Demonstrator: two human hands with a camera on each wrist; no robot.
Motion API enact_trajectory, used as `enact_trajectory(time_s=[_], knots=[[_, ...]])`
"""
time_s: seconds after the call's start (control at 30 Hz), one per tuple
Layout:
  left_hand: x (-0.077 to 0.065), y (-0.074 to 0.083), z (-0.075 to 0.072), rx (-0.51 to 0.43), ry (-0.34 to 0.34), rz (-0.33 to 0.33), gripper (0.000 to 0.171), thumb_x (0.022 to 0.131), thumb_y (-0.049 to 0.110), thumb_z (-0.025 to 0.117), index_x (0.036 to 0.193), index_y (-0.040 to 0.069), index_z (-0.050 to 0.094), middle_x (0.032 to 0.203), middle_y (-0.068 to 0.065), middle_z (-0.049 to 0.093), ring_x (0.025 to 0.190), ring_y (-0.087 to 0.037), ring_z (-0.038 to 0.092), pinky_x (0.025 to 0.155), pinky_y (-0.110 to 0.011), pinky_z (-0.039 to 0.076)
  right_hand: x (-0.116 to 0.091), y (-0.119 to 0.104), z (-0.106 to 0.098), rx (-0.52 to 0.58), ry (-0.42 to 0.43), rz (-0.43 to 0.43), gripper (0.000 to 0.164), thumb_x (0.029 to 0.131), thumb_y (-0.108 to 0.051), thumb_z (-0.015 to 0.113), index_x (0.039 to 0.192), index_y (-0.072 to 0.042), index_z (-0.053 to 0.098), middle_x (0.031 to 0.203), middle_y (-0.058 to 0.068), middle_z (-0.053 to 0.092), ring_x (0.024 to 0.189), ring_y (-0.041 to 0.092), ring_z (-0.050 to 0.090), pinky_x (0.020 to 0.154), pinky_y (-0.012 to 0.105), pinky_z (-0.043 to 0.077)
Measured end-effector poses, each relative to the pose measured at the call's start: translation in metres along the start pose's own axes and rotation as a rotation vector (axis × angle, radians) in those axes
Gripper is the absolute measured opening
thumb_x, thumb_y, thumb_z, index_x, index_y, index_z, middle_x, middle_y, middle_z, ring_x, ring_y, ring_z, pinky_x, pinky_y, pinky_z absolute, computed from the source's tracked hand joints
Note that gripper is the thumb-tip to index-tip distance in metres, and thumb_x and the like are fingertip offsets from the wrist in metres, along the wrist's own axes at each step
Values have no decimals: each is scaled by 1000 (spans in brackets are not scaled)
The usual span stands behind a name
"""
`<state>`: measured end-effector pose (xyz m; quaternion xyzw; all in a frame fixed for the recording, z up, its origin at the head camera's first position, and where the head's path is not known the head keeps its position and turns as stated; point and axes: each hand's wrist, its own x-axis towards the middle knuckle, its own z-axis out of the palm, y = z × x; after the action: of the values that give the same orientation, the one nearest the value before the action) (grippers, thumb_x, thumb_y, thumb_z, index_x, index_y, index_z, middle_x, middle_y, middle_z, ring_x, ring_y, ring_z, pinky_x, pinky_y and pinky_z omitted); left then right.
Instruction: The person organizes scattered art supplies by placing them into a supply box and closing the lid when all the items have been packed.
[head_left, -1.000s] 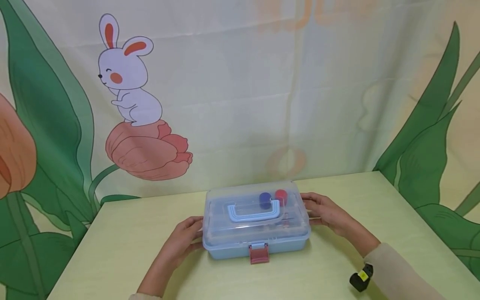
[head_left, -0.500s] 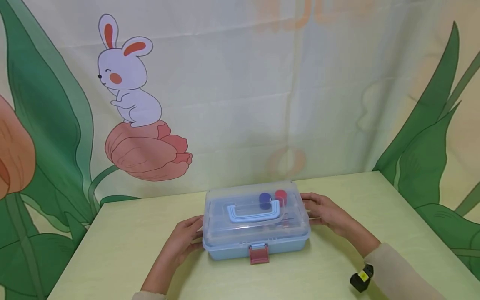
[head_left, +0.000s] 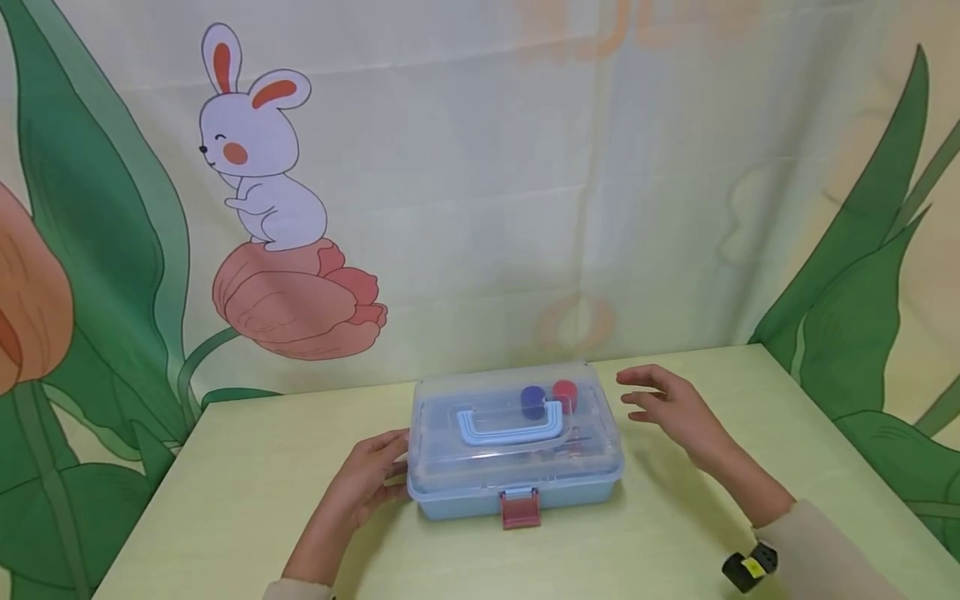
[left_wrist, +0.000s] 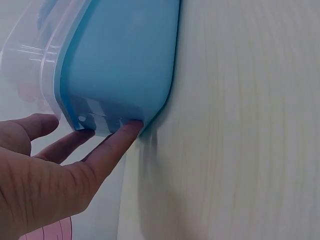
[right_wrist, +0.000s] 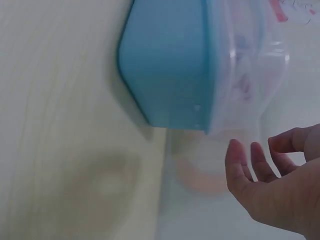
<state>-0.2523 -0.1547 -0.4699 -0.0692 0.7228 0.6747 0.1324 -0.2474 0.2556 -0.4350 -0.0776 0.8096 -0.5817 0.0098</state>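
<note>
A blue plastic storage box (head_left: 450, 507) with a clear lid (head_left: 480, 467) and a light-blue carry handle (head_left: 510, 433) stands on the table. Its red latch (head_left: 521, 510) hangs at the front. Through the lid show a purple round thing (head_left: 533, 401) and a red one (head_left: 565, 395). The left hand (head_left: 367, 475) rests its extended fingertips on the box's left end; in the left wrist view its fingers (left_wrist: 117, 145) touch the blue wall. Off the right end, apart from the box, hovers the right hand (head_left: 678, 417), its fingers loosely bent around nothing.
The pale yellow-green table (head_left: 247, 483) extends to both sides of the box. Behind it hangs a printed cloth (head_left: 465, 208) with a rabbit and flowers. A black device with a yellow mark (head_left: 750, 568) sits at the right sleeve.
The right hand has come off the box's right end, moving right and up. The left hand stays at the left end, and the box has not visibly moved on the table.
</note>
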Motion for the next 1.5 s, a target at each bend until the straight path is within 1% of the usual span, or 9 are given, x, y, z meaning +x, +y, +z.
enact_trajectory(time_s=[0.13, 0.3, 0.57, 0.67, 0.77, 0.87, 1.03, 1.3, 1.5], knots=[[0, 1, 0, -7, -1, -3, 46, 93, 34, 59, 126, 2, 58, 126, -15, 57, 108, -31, 59, 79, -43, 55, -15, -20, 3, -134, 55, -93, 22, 97, -9, 49, 118, -12, 56, 121, 10, 58, 102, 26, 60, 80, 26, 55], [0, 0, 0, -20, -1, -6, 43, 94, 31, 59, 125, 2, 58, 126, -15, 58, 104, -28, 61, 77, -43, 56, -34, -36, 17, -269, -25, -235, 21, 94, -4, 54, 107, -18, 63, 106, 4, 66, 88, 18, 63, 74, 26, 56], [1, -1, -2, -39, 3, -17, 47, 88, 34, 66, 122, 2, 61, 114, -12, 64, 98, -26, 63, 77, -42, 56, -58, -37, 60, -552, -483, -538, 26, 91, -4, 57, 105, -23, 66, 98, -13, 66, 82, -1, 57, 69, 16, 51], [2, -2, -4, -47, 20, -24, 51, 83, 37, 70, 120, 4, 63, 112, -11, 65, 98, -26, 64, 77, -42, 56, -62, -29, 81, -685, -569, -692, 27, 90, -4, 57, 109, -21, 66, 104, -12, 66, 83, -4, 55, 72, 9, 47], [4, -4, -6, -50, 24, -27, 56, 80, 42, 72, 121, 4, 63, 116, -12, 64, 100, -26, 63, 77, -42, 56, -62, -20, 97, -762, -559, -769, 35, 88, -3, 58, 118, -18, 64, 115, -7, 64, 89, -1, 55, 74, 9, 45], [6, -7, -7, -57, 15, -34, 62, 77, 46, 74, 122, 5, 63, 122, -13, 62, 103, -26, 62, 78, -42, 56, -62, -15, 108, -805, -555, -762, 44, 86, -2, 59, 128, -15, 58, 126, -5, 60, 100, 2, 56, 79, 14, 48], [10, -8, -8, -65, 17, -59, 65, 73, 49, 76, 122, 7, 63, 126, -13, 60, 106, -27, 62, 78, -42, 56, -64, -11, 116, -880, -577, -694, 51, 84, -5, 60, 134, -16, 54, 129, -3, 58, 87, 2, 51, 68, 14, 46], [13, -12, -8, -78, 36, -78, 72, 67, 54, 78, 121, 9, 64, 127, -11, 59, 106, -27, 62, 78, -42, 56, -68, -12, 122, -879, -563, -665, 41, 82, -8, 67, 121, -20, 61, 114, -5, 58, 81, 3, 54, 68, 14, 47], [13, -15, -8, -99, 43, -80, 70, 68, 52, 78, 121, 8, 64, 128, -11, 59, 107, -27, 61, 78, -43, 56, -67, -19, 123, -837, -393, -827, 34, 79, -14, 75, 108, -26, 61, 106, -12, 56, 71, 0, 55, 60, 9, 44]])
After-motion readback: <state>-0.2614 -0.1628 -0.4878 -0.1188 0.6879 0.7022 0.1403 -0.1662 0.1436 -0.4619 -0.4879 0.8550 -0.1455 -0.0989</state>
